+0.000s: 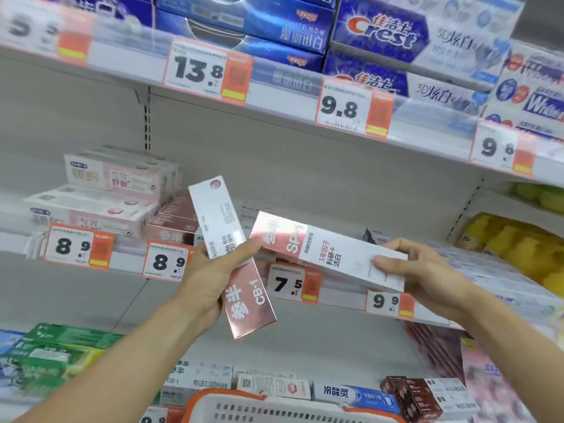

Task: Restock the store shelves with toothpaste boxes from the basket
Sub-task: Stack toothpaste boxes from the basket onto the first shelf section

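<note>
Place: store shelves point(305, 184) full of toothpaste, seen from close up, with grey back panels and price tags along the edges.
Basket: a white basket point(274, 407) with an orange rim sits lowest and nearest, right under both hands.
Left hand: the left hand point(210, 276) is above the basket, to its left. Its fingers and thumb wrap round a pink and white box marked CB-1 point(235, 257). The box stands almost upright, leaning a bit.
Right hand: the right hand point(418, 270) is above the basket, to its right. It pinches the white end of a box marked SP point(329, 248), which lies nearly flat and points left.
Boxes together: the two held boxes come very close near the left thumb; I cannot tell if they touch.
Middle shelf: up behind the basket, pink boxes point(122, 190) are stacked at the left, above a tag reading 8.9 point(77, 245).
Top shelf: farthest from the basket, blue Crest boxes point(378, 32) sit above a tag reading 9.8 point(351, 108).
</note>
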The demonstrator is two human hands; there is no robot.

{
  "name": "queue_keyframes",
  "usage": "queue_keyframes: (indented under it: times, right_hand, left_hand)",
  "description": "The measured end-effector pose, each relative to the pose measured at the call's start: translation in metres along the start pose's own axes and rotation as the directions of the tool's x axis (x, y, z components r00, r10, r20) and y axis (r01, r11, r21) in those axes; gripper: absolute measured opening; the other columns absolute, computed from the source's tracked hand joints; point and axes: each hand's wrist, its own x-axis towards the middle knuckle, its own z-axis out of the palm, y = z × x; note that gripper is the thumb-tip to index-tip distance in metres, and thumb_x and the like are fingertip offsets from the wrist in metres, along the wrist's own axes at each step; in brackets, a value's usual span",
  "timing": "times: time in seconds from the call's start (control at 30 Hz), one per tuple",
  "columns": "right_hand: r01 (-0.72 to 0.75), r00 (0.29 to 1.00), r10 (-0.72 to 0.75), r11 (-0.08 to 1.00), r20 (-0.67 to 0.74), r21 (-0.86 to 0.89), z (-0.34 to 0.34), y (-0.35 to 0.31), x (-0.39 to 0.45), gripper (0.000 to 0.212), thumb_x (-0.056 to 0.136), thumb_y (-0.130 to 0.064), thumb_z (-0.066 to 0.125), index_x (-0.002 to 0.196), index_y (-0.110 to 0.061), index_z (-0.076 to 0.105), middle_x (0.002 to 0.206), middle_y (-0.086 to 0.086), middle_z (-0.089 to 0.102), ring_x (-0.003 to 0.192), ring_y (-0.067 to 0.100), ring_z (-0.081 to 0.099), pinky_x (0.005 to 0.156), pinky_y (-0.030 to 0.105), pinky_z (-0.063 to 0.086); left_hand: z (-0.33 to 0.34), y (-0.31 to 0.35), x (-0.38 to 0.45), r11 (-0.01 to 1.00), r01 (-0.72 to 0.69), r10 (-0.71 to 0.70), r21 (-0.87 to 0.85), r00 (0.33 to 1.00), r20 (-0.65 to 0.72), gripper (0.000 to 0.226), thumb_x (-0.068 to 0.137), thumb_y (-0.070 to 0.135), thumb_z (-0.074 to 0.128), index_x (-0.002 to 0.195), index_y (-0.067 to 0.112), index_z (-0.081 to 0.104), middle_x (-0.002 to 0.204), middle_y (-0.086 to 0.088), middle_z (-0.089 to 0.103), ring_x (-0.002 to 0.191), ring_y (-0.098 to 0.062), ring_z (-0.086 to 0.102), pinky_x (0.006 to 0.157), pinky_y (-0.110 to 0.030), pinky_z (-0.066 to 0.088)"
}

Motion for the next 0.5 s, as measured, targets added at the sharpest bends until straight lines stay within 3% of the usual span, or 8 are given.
queue_keyframes:
  times: [0.13, 0.27, 0.33, 0.43, 0.5]
  right_hand:
    - [-0.064, 0.98, 0.084, 0.991, 0.182, -0.115, 0.003, -0.002, 0.002, 0.081, 0.047, -0.032, 0.1, 0.114, -0.007, 0.061, 0.117, 0.023, 0.069, 0.09, 0.033, 0.069, 0.073, 0.037, 0.056]
    - [-0.074, 0.908, 0.198, 0.944, 0.369, -0.323, 0.021, -0.016, -0.005, 0.068, 0.074, -0.014, 0.082, 0.134, -0.017, 0.051, 0.128, 0.014, 0.066, 0.112, 0.036, 0.066, 0.092, 0.045, 0.054]
    - [-0.003, 0.905, 0.221, 0.859, 0.364, -0.512, 0.037, -0.018, -0.009, 0.071, 0.073, -0.027, 0.087, 0.133, -0.03, 0.05, 0.126, -0.001, 0.067, 0.113, 0.024, 0.066, 0.098, 0.044, 0.053]
    - [0.076, 0.953, 0.184, 0.624, 0.24, -0.778, 0.06, -0.014, -0.015, 0.084, 0.053, -0.058, 0.09, 0.121, -0.043, 0.043, 0.116, -0.02, 0.062, 0.104, 0.0, 0.063, 0.094, 0.033, 0.053]
    - [0.09, 0.971, 0.13, 0.572, 0.199, -0.815, 0.064, -0.008, -0.016, 0.079, 0.054, -0.054, 0.088, 0.116, -0.042, 0.04, 0.111, -0.018, 0.061, 0.099, 0.002, 0.063, 0.085, 0.032, 0.057]
  left_hand:
    - [-0.001, 0.002, 0.007, 0.998, -0.044, 0.043, -0.04, 0.999, -0.033, 0.077, 0.053, 0.025, 0.09, 0.123, 0.008, 0.064, 0.1, -0.011, 0.076, 0.081, -0.026, 0.074, 0.071, -0.036, 0.059]
    - [0.005, -0.002, 0.01, 0.997, -0.067, 0.066, -0.028, 0.997, -0.038, 0.075, 0.051, 0.02, 0.09, 0.12, 0.006, 0.064, 0.104, -0.011, 0.077, 0.089, -0.031, 0.075, 0.081, -0.044, 0.06]
    - [0.01, -0.005, 0.008, 0.997, -0.071, 0.071, -0.014, 0.997, -0.027, 0.073, 0.052, 0.018, 0.09, 0.119, 0.006, 0.064, 0.102, -0.01, 0.077, 0.09, -0.031, 0.075, 0.084, -0.048, 0.06]
    - [0.015, -0.01, 0.006, 0.994, -0.097, 0.098, 0.047, 0.995, -0.012, 0.07, 0.053, 0.02, 0.09, 0.116, 0.005, 0.064, 0.1, -0.007, 0.078, 0.089, -0.029, 0.076, 0.085, -0.048, 0.059]
    - [0.017, -0.011, 0.005, 0.989, -0.12, 0.122, 0.082, 0.992, -0.019, 0.073, 0.049, 0.022, 0.091, 0.115, 0.006, 0.064, 0.1, -0.005, 0.078, 0.089, -0.027, 0.076, 0.084, -0.046, 0.06]
